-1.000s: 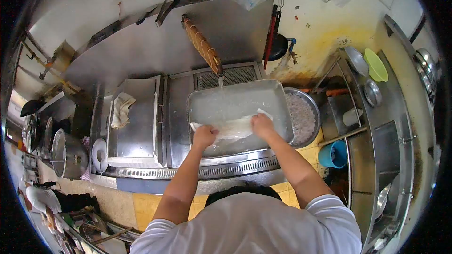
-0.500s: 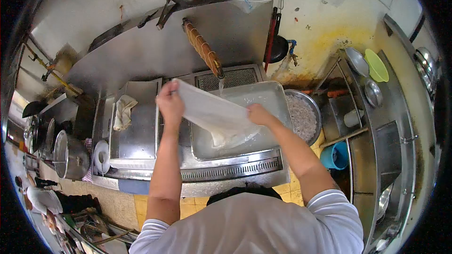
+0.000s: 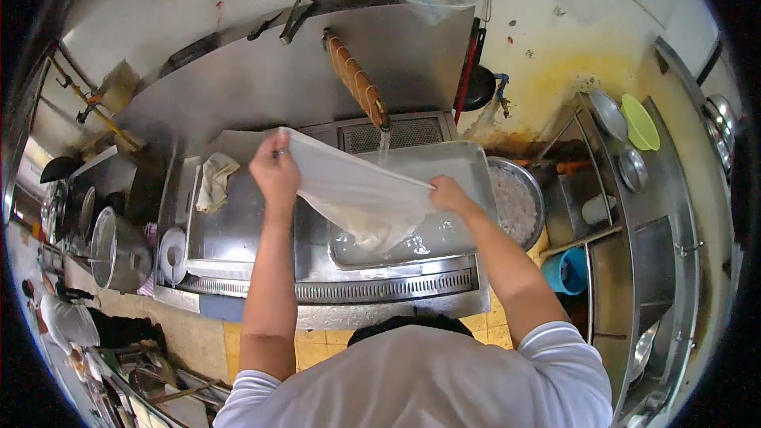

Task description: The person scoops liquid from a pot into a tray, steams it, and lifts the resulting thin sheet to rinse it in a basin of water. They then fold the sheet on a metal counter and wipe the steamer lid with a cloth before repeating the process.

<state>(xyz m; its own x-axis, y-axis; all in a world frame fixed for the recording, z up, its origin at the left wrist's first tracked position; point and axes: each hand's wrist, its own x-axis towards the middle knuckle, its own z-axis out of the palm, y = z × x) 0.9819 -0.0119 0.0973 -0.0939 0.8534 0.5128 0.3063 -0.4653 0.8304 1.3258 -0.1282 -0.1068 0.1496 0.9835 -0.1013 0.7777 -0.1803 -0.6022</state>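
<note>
A thin white cloth (image 3: 357, 190) is stretched between my two hands, its wet lower end sagging over the metal tray (image 3: 476, 226) of water. My left hand (image 3: 276, 170) is closed on the cloth's upper left corner, above the gap beside the tray. At the tray's right part, my right hand (image 3: 450, 193) pinches the other end. Behind the cloth, water runs into the tray from a cloth-wrapped pipe (image 3: 354, 79).
A bowl of pale, shredded-looking contents (image 3: 515, 204) stands right of the tray. On the left metal surface (image 3: 230, 230) lies a folded cloth (image 3: 215, 182). A blue bucket (image 3: 565, 271) sits under the right shelves. Another person (image 3: 75, 321) is at the far lower left.
The cloth is opened wider and its lower end hangs fuller over the tray. My left hand has moved slightly left. The view has shifted a little.
</note>
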